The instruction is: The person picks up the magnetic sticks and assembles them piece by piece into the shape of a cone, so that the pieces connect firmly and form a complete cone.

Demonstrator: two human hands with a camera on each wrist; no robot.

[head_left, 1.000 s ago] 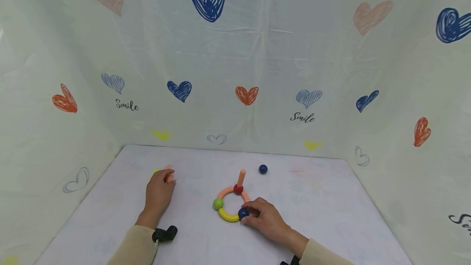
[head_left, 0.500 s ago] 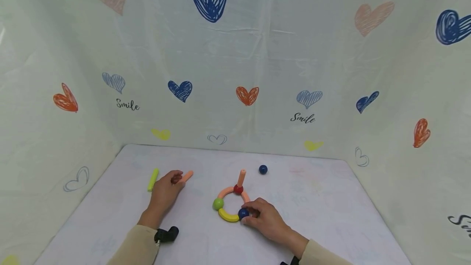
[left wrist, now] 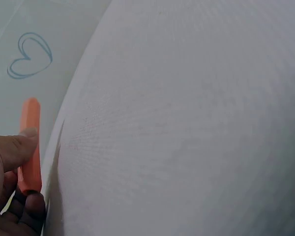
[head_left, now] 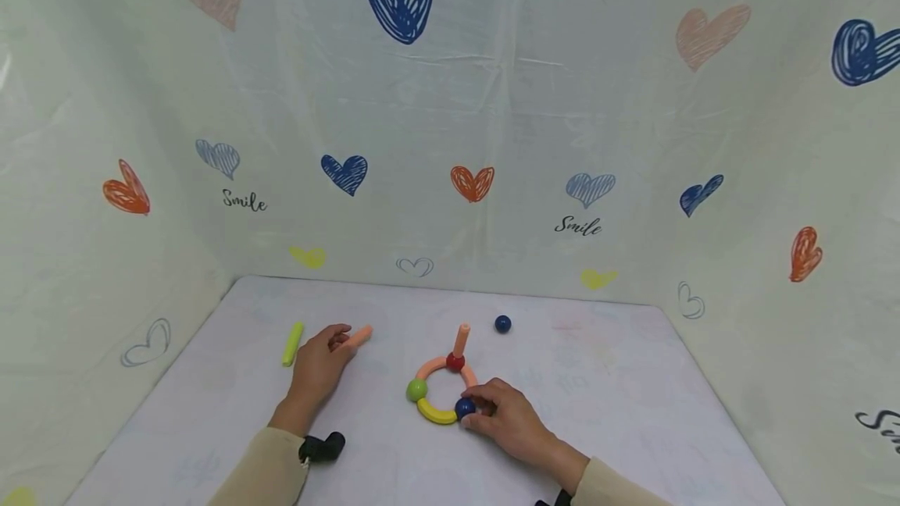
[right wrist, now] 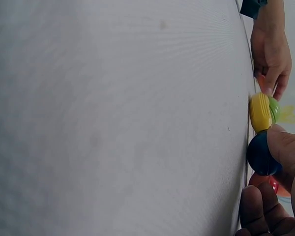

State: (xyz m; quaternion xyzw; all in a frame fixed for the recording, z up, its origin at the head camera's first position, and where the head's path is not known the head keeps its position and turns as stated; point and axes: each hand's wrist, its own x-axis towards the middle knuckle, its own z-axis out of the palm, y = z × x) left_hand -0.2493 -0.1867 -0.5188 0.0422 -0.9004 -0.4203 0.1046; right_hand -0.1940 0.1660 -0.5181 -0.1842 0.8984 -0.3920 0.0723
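Blue, close in: pinching near ball in right hand, probably steadying ring best by pressing lightly, not dragging. Farther: holding pink rod in left hand, left of ring, likely handling best with tip bare. Seeing lime stick just beside left hand, then far ball beyond ring, lying loose on table.

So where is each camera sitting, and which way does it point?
Head: worn there, facing forward and down at a toy ring; left hand, right hand and sleeves show.
Left wrist: sits there, looks across the table; part of the left hand shows, gripping a peach stick.
Right wrist: sits there, facing the toy ring's blue ball in the right hand; left hand beyond.
Shared: head and right wrist show that blue ball and both hands.
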